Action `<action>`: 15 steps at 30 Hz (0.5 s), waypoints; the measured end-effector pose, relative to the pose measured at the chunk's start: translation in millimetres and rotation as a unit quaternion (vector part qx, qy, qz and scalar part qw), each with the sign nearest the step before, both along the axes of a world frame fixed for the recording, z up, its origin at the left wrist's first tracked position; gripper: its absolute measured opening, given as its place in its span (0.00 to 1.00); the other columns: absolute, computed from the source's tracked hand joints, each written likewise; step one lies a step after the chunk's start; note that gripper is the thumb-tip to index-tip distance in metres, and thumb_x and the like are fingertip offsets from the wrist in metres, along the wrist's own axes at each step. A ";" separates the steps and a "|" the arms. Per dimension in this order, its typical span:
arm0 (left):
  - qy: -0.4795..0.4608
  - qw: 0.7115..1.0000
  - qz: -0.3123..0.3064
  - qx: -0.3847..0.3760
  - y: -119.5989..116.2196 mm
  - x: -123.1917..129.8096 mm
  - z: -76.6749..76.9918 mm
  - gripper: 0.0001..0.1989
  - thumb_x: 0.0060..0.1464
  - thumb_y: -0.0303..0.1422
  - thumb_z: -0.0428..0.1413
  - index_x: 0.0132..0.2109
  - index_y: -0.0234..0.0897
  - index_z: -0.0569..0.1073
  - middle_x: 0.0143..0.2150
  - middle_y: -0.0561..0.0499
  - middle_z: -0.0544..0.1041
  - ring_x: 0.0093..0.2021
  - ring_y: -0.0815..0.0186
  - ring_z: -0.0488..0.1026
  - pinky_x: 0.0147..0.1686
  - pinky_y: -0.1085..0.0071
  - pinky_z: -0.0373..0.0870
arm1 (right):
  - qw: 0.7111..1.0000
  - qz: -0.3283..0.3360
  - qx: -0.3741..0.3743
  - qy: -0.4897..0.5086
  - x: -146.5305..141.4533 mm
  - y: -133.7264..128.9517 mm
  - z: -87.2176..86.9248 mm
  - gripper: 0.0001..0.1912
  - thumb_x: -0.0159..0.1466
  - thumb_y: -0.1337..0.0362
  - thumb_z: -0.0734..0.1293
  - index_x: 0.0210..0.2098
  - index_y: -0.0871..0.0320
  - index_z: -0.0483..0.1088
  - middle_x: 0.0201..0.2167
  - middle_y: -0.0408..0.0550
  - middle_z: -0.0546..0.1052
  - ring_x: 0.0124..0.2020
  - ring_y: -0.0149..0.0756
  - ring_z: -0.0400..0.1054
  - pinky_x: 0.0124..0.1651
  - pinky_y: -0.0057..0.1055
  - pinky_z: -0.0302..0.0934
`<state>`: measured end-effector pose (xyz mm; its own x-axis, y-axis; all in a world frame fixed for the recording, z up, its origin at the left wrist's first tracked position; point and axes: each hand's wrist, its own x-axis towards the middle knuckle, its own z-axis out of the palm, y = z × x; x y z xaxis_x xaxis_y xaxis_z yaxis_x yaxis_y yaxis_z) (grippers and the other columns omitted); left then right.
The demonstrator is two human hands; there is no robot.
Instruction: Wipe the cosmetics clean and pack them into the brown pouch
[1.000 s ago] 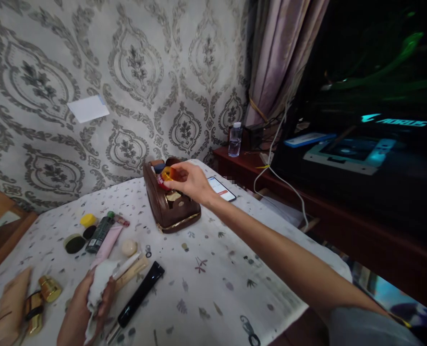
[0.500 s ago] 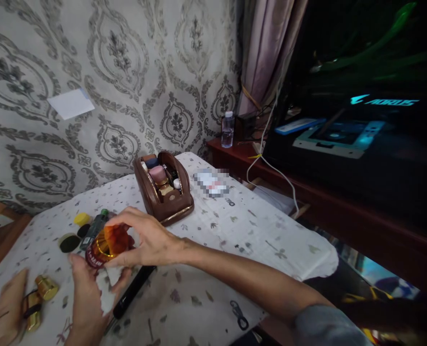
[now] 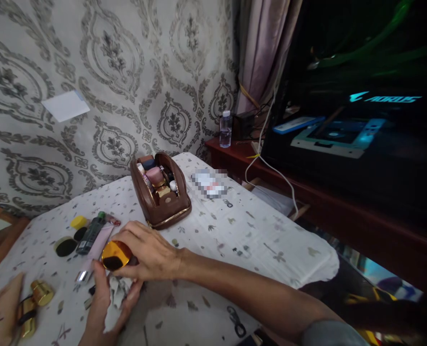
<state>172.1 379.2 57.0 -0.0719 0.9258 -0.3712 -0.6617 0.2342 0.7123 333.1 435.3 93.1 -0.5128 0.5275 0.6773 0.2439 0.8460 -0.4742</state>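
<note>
My right hand (image 3: 146, 250) grips a small amber jar (image 3: 116, 254) whose shiny gold round end faces me. Below it, my left hand (image 3: 100, 305) is curled around a crumpled white tissue (image 3: 118, 292), its thumb tip close to the jar's lower edge; I cannot tell whether they touch. Just behind the jar lie a pale pink tube (image 3: 100, 242) with a silver cap and a dark bottle (image 3: 91, 234) with a green cap. To their left are a dark round compact (image 3: 65, 246) and a yellow lid (image 3: 78, 222).
An unzipped brown cosmetic bag (image 3: 170, 211) full of bottles and jars stands behind my hands, with a blurred phone-like item (image 3: 209, 184) beside it. A beige tube (image 3: 5, 307) and gold lipstick pieces (image 3: 42, 293) lie front left. A monitor (image 3: 360, 62) stands right.
The jar has turned, so its gold end faces me and its red lettered side is out of sight. My left hand shifted slightly right. The pink tube has come into view.
</note>
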 end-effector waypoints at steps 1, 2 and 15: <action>-0.004 1.000 -0.025 -0.001 -0.5 1.9 -0.4 0.24 0.59 0.55 0.52 0.47 0.41 0.79 0.26 0.50 0.78 0.26 0.64 0.76 0.24 0.71 0.76 | 1.000 -0.006 0.005 -0.002 -0.4 0.2 -1.6 0.27 0.61 0.51 0.71 0.53 0.60 0.65 0.47 0.54 0.70 0.51 0.42 0.66 0.54 0.35 0.65; -0.007 0.999 -0.041 -0.002 -0.5 3.8 -0.7 0.25 0.58 0.56 0.53 0.46 0.41 0.79 0.25 0.51 0.77 0.24 0.64 0.75 0.23 0.71 0.75 | 1.000 -0.013 0.006 -0.003 -1.0 0.6 -3.6 0.27 0.61 0.51 0.71 0.52 0.60 0.65 0.46 0.54 0.70 0.51 0.42 0.66 0.53 0.36 0.66; 0.068 0.996 0.054 0.021 23.5 3.3 -15.2 0.29 0.57 0.56 0.52 0.53 0.40 0.76 0.42 0.46 0.83 0.55 0.56 0.76 0.51 0.68 0.75 | 0.999 -0.027 -0.015 0.032 -6.6 1.6 -17.9 0.27 0.59 0.51 0.72 0.51 0.60 0.65 0.46 0.54 0.70 0.49 0.42 0.66 0.52 0.38 0.66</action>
<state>175.4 402.7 41.9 -0.2189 0.9241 -0.3131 -0.5781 0.1356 0.8046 326.4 436.9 75.2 -0.4390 0.5737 0.6915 0.2574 0.8177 -0.5150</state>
